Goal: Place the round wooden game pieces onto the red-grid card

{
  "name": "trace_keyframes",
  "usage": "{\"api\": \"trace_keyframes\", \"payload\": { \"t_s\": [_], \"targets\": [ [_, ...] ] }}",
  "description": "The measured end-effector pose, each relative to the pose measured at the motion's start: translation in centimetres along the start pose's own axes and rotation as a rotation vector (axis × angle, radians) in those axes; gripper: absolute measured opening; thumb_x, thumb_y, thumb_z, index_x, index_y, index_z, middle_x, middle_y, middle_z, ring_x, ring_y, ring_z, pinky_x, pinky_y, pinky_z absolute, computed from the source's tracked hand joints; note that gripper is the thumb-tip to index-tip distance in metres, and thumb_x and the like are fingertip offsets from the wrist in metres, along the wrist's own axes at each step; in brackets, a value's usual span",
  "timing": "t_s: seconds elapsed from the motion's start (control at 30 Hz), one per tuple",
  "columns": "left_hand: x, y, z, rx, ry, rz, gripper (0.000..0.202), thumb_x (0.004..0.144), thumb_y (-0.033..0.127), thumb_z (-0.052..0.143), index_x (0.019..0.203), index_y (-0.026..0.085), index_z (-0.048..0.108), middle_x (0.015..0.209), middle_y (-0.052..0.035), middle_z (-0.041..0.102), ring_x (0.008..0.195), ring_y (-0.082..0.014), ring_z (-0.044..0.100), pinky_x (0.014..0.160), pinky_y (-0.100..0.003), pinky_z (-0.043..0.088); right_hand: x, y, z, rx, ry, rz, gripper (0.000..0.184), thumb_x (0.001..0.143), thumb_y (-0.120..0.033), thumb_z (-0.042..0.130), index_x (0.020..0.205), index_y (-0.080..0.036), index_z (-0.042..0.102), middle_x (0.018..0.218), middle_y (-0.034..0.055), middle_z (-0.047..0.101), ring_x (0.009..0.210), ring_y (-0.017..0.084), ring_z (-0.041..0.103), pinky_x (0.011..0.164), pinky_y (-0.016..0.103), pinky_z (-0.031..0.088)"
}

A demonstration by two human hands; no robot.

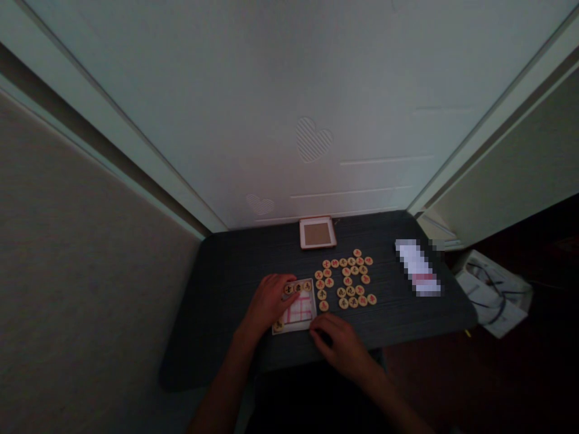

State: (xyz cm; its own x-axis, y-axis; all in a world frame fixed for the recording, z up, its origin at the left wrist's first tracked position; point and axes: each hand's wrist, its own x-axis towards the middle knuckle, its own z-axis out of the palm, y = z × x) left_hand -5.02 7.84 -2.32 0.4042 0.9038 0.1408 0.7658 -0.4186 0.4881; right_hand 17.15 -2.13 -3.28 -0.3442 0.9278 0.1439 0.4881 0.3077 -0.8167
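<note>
A shallow white box (300, 328) lies on the dark table, with a red-lined sheet on its bottom. Along its far wall sit a few round wooden Chinese chess pieces (298, 287), and one more piece (277, 325) is in the near left corner. My left hand (266, 304) curls around the box's far left corner, its thumb inside and fingers at the far edge, beside the leftmost piece. At the near right corner, the thumb and forefinger of my right hand (341, 343) come together against the box's edge; whatever lies between these fingertips is hidden.
Many loose chess pieces (347, 272) with red or black characters spread right of the box. A tray-like lid (317, 233) lies by the white panel. A blurred pale object (418, 268) rests on the table's right side. Beyond the table's right edge is a white container with cables (491, 295).
</note>
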Motion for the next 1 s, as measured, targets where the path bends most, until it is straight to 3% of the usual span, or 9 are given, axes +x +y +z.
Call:
{"api": "trace_keyframes", "payload": {
  "t_s": [0.33, 0.57, 0.67, 0.77, 1.0],
  "targets": [
    [0.0, 0.1, -0.2, -0.018, -0.011, -0.013, 0.03, 0.087, 0.033, 0.069, 0.115, 0.023, 0.064, 0.112, -0.0061, 0.071, 0.106, -0.0269, 0.065, 0.1, -0.045, 0.045, -0.1, 0.2, 0.0, 0.01, -0.009, -0.004, 0.013, 0.094, -0.013, 0.058, 0.1, -0.023, 0.066, 0.097, 0.0035, 0.069, 0.091, 0.018, 0.066, 0.086, 0.03, 0.053],
    [-1.9, -1.1, -1.2, -0.156, 0.17, -0.147, 0.031, 0.092, 0.038, 0.062, 0.119, 0.023, 0.062, 0.125, -0.008, 0.066, 0.118, -0.0263, 0.06, 0.103, -0.044, 0.047, -0.2, -0.1, -0.2, 0.045, 0.0, -0.013, 0.014, 0.095, -0.014, 0.057, 0.101, -0.023, 0.067, 0.095, 0.0031, 0.069, 0.09, 0.018, 0.066, 0.084, 0.03, 0.054],
    [-3.7, -1.8, -1.2, -0.235, 0.24, -0.305, 0.031, 0.095, 0.039, 0.055, 0.121, 0.022, 0.061, 0.124, -0.009, 0.066, 0.109, -0.0244, 0.065, 0.093, -0.04, 0.054, -0.3, -0.2, -0.2, 0.08, 0.031, -0.016, 0.015, 0.095, -0.014, 0.058, 0.101, -0.023, 0.067, 0.096, 0.0031, 0.069, 0.091, 0.018, 0.066, 0.085, 0.03, 0.055],
    [-5.4, -1.9, -1.0, -0.303, 0.222, -0.43, 0.034, 0.097, 0.042, 0.052, 0.123, 0.022, 0.061, 0.119, -0.0082, 0.068, 0.098, -0.0227, 0.069, 0.084, -0.038, 0.057, -0.4, 0.1, -0.3, 0.096, 0.077, -0.032, 0.017, 0.094, -0.014, 0.058, 0.103, -0.024, 0.068, 0.098, 0.0038, 0.069, 0.093, 0.018, 0.067, 0.087, 0.03, 0.055],
    [-6.9, -0.4, -0.6, -0.364, 0.161, -0.498, 0.046, 0.094, 0.047, 0.054, 0.13, 0.019, 0.056, 0.096, -0.0059, 0.07, 0.076, -0.0201, 0.067, 0.067, -0.034, 0.055, -0.5, 0.7, -0.4, 0.057, 0.146, -0.065, 0.018, 0.093, -0.015, 0.059, 0.106, -0.024, 0.068, 0.101, 0.0047, 0.07, 0.095, 0.019, 0.069, 0.087, 0.031, 0.057]
  ]
}}
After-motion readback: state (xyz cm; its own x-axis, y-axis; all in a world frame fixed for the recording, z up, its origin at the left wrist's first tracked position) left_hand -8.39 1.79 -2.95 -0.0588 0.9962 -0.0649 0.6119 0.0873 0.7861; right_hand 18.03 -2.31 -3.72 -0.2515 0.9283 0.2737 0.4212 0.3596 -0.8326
